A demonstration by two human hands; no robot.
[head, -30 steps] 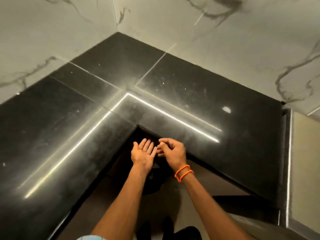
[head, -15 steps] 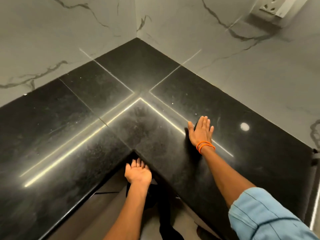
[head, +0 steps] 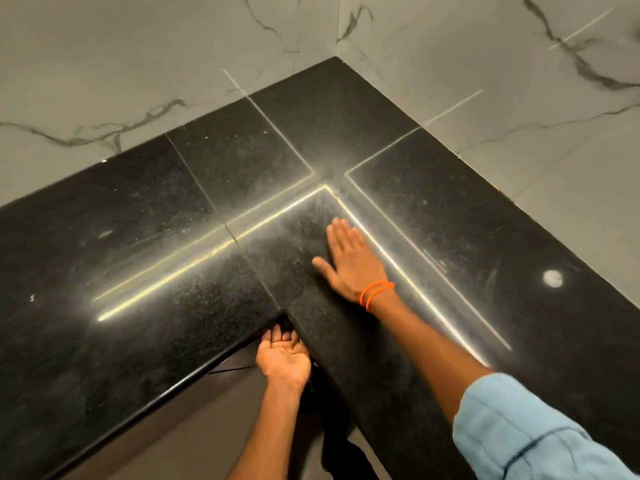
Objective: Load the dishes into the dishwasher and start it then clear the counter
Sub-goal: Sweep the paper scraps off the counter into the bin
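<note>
Nearest me, a light-blue sleeve (head: 526,431) covers the upper right arm, and the left hand (head: 282,358) sits palm up, fingers loosely cupped and holding nothing, just under the inner corner edge of the black L-shaped counter (head: 138,271). Farther on, the right hand (head: 349,261), with orange bands (head: 375,293) at the wrist, lies flat on the counter, fingers straight and together, beside a bright reflected strip of light. Behind, the grey-veined marble walls (head: 138,81) meet in the corner; no dishes or dishwasher are in view.

Glossy speckled black stone counter (head: 145,341); veined marble-look walls (head: 138,71).
</note>
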